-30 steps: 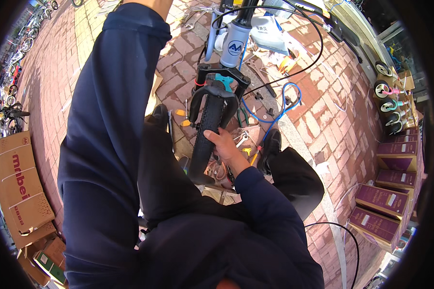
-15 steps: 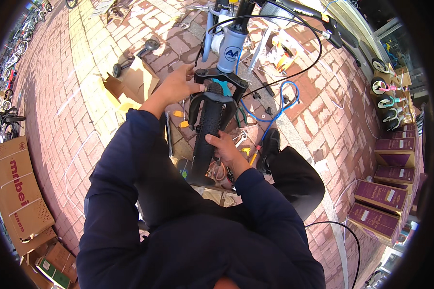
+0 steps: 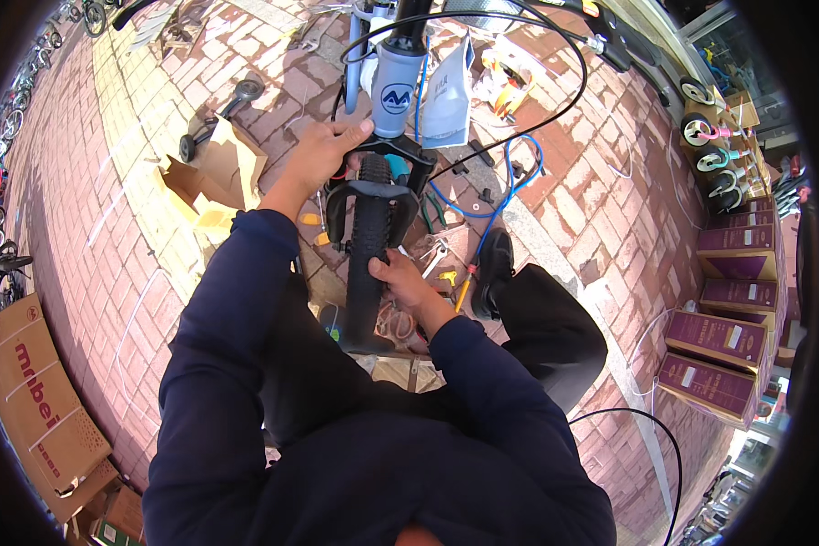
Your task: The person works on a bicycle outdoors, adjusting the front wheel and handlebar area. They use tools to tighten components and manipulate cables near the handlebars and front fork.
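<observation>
A light blue bicycle frame (image 3: pixel 397 91) stands in front of me, its head tube above a black suspension fork (image 3: pixel 417 175). The knobby front tyre (image 3: pixel 369 232) sits between the fork legs and points toward me. My left hand (image 3: pixel 318 156) is closed round the left end of the fork crown, its thumb lying along the top toward the head tube; most of its fingers are hidden. Lower down, my right hand (image 3: pixel 404 282) holds the tyre from its right side, thumb on the tread. A black cable (image 3: pixel 573 45) loops out from the frame to the right.
An opened cardboard box (image 3: pixel 211 173) and small training wheels (image 3: pixel 218 118) lie to the left. Blue hose (image 3: pixel 491 214), pliers (image 3: pixel 433 214) and a yellow-handled tool (image 3: pixel 465 289) lie near my right shoe (image 3: pixel 494 268). Purple cartons (image 3: pixel 714 337) stand at right, a large carton (image 3: pixel 41 391) at left.
The frame, fork and wheel have shifted slightly left in view, partly as the view itself moved. My left hand has moved up the fork crown toward the head tube. The right hand stays on the tyre.
</observation>
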### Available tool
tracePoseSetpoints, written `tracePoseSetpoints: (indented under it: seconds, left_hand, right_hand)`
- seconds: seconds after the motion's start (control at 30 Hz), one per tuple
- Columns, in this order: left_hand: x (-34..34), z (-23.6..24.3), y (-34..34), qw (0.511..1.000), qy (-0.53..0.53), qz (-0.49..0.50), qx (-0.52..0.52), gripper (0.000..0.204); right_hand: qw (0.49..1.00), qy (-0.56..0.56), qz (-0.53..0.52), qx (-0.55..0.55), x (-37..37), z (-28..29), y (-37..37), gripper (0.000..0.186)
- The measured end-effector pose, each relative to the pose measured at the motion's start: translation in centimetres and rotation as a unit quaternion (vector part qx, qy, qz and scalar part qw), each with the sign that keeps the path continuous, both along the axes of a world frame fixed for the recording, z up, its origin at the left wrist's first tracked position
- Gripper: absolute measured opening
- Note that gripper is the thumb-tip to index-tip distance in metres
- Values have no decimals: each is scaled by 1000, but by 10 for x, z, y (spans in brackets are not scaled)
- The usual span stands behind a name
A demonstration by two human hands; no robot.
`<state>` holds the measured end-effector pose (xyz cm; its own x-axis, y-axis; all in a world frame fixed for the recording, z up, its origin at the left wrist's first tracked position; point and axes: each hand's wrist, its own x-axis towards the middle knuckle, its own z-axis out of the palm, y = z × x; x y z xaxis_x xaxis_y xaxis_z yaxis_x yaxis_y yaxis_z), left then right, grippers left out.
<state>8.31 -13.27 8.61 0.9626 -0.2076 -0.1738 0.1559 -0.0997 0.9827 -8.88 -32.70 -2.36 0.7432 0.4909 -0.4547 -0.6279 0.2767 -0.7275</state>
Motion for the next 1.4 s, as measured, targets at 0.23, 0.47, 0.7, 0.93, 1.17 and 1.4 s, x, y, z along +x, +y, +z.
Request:
tracePoseSetpoints:
  seconds: [0.23,0.47,0.7,0.93,1.17,1.4]
  left_hand:
    - [4,3,-19,996,23,78,-36,48]
    - [12,11,-26,992,41,99,-71,45]
    - [9,10,-23,993,42,85,-75,45]
    - [3,3,-18,996,15,65,-53,46]
    - [-7,2,2,999,29,35,-14,47]
    - [-34,-2,25,1000,16,15,-1,41]
  right_hand:
    - [976,-75,152,-138,-24,5,-18,84]
    - [666,-281,541,-431,-94,-70,-70,57]
    - [699,-282,388,-530,-84,-138,-79,27]
    - [694,-286,375,-544,-58,-114,-70,36]
    - [810,-403,-103,-413,20,94,-54,25]
    - [415,-698,-300,-501,106,348,-64,21]
